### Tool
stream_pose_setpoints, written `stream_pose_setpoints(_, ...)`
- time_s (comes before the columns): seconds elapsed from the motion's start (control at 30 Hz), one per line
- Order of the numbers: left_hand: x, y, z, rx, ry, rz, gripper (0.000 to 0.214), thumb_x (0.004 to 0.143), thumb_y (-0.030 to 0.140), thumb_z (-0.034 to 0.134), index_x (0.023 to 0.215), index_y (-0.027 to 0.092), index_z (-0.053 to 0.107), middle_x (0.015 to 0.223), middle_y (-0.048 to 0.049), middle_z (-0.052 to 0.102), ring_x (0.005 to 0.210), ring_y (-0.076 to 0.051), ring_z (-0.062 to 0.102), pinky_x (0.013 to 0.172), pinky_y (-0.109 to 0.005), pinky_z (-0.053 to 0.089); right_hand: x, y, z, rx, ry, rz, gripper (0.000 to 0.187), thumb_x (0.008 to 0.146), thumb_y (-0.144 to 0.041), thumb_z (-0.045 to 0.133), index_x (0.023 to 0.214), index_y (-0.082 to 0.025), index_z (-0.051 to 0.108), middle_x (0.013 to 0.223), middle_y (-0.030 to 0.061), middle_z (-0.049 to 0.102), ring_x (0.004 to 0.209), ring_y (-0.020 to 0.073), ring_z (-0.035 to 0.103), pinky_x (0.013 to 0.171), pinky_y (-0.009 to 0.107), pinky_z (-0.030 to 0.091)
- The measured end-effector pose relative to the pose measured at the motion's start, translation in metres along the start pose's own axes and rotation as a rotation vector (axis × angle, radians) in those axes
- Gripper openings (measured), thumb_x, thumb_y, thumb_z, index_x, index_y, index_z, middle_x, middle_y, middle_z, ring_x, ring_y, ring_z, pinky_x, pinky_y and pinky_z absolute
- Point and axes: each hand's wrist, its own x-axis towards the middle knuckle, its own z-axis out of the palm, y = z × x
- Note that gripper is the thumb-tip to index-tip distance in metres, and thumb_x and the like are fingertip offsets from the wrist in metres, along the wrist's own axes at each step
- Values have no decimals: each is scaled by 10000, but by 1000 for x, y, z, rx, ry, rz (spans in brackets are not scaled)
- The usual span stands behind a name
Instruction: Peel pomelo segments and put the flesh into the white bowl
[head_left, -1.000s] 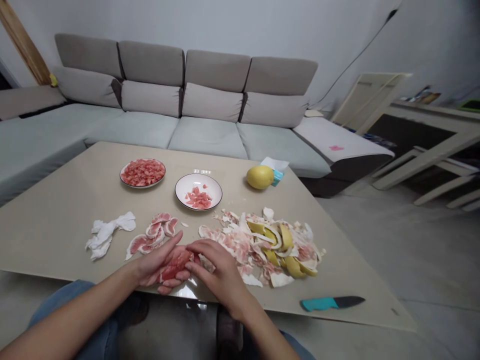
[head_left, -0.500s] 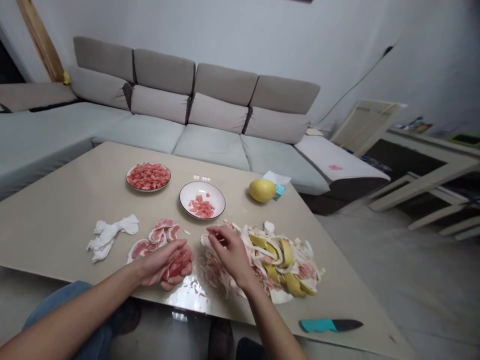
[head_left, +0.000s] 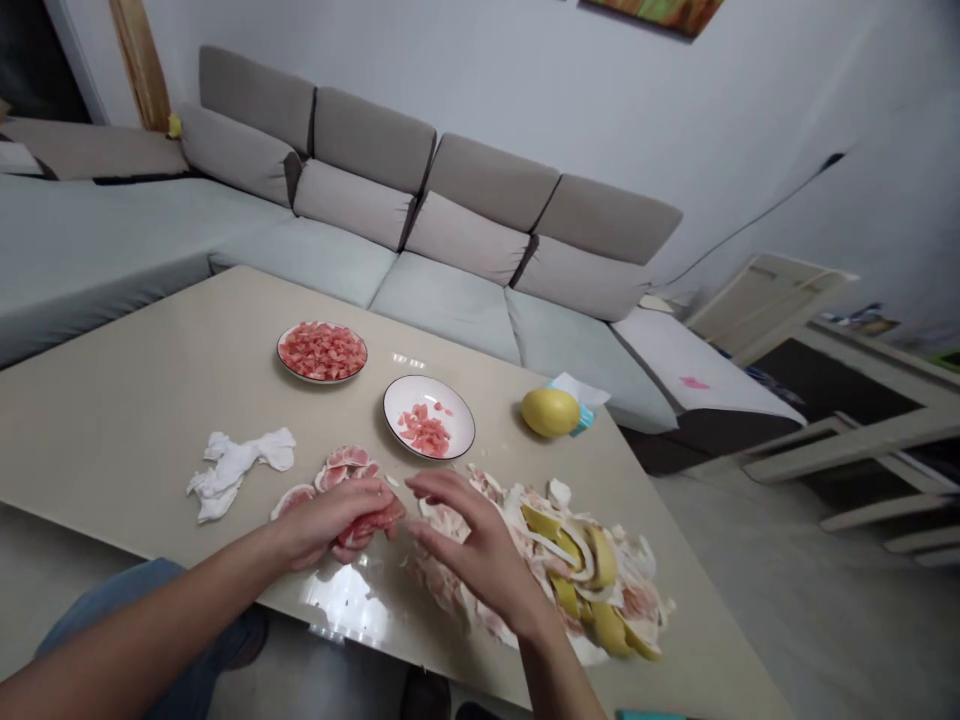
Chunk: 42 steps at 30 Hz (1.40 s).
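Fruit flesh (head_left: 381, 518) sits gripped in the left hand (head_left: 330, 520); beside it the right hand (head_left: 480, 550) hovers open. Beyond, white-edged segments (head_left: 346, 460) seem left to peel, near heaped rind (head_left: 603, 560). Farther: one plate (head_left: 409, 393), seemingly barely started (a few pieces (head_left: 426, 433)), a whole yellow fruit (head_left: 550, 412), another plate (head_left: 322, 382) piled with pulp (head_left: 324, 350).

The beige table (head_left: 135, 400) has a glossy top, reflecting light near its front edge. On its far side stands a dark-rimmed plate (head_left: 330, 380) of pink pieces, with a shallower-filled second plate (head_left: 409, 393) nearer. A yellow fruit (head_left: 550, 412) sits against a blue packet (head_left: 587, 420). Crumpled white tissue (head_left: 240, 468), pink-and-white slices (head_left: 346, 458) and a heap of peel (head_left: 604, 555) lie nearer the front.
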Motion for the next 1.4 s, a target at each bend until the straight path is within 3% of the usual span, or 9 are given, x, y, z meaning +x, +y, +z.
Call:
stream_pose_setpoints(0.17,-1,-5,4,-49,11,-65,347,795,488,601,702,174,484,535,82,335,431,-48,174,366,-164,85,-23,-18,12,-49,38,-47,315,840,-173,642,1129,-297,651,1084,66,625,1020,210,593,875,350,500)
stream_pose_setpoints(0.3,0,-10,7,5,-12,-16,398,846,555,485,846,162,550,626,38,454,463,-68,341,390,-167,287,-29,-10,17,-70,128,-54,212,860,-158,609,1025,-265,688,967,62,657,907,198,623,795,326,514)
stream_pose_setpoints(0.43,-2,-9,9,422,28,188,509,726,444,703,1166,248,539,1063,-48,594,764,-154,581,614,-250,469,-32,-6,15,-65,219,-13,163,852,-172,626,975,-250,697,928,63,665,867,201,629,764,330,520)
stream_pose_setpoints(0.57,1,-10,11,727,178,396,242,754,266,683,992,229,661,1032,-41,643,941,-205,587,801,-294,463,-34,-6,16,-48,241,-4,135,850,-185,634,957,-239,699,891,61,667,820,190,634,711,310,530)
stream_pose_setpoints(0.63,4,-12,12,715,208,398,156,783,251,640,924,206,689,947,-48,670,906,-207,603,788,-296,475,-34,-6,18,-63,271,-22,140,850,-187,636,962,-243,698,882,60,673,818,193,637,716,315,532)
stream_pose_setpoints(0.83,6,-16,13,497,189,238,226,785,312,632,947,164,681,818,-50,680,595,-149,597,553,-267,512,-38,-7,26,-124,368,-77,209,853,-148,617,1018,-258,682,922,64,681,864,207,643,760,339,532)
stream_pose_setpoints(1.07,5,-18,13,442,208,234,228,777,344,646,901,157,688,784,-47,679,532,-130,590,547,-271,512,-41,-7,35,-116,431,-59,213,847,-134,611,1015,-244,681,909,67,675,840,204,642,733,326,532)
stream_pose_setpoints(1.23,4,-19,17,402,231,223,210,758,326,673,884,158,685,757,-32,660,572,-140,599,552,-273,523,-35,-8,30,131,383,142,69,841,-236,639,872,-213,697,852,61,665,797,194,632,645,285,527)
stream_pose_setpoints(1.4,3,-12,19,298,149,206,210,747,316,702,869,147,675,753,-36,677,628,-140,613,633,-274,519,-34,2,26,478,337,301,158,808,-344,681,837,-189,688,801,37,654,690,166,625,633,279,526)
